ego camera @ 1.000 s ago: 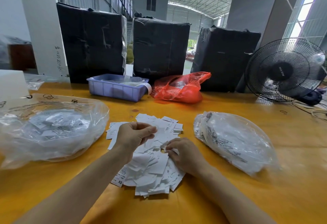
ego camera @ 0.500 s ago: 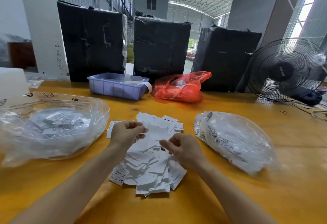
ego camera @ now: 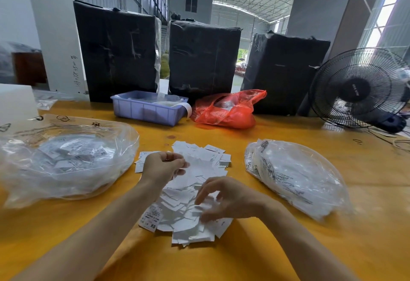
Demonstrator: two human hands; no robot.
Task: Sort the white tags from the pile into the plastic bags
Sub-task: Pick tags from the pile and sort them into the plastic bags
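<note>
pile of white tags mid-bench, between left bag and right bag. left hand above pile's far part, fingers curled, pinching what looks like a tag. right hand on near part, fingers spread, blurred; nearer right bag

Tag pile sits mid-table, w/ one plastic bag to its left and another bag to its right — both holding tags. Behind the pile: a bin, then a tied bag right of it. Three wrapped bales stand behind those — fan at far right.
</note>
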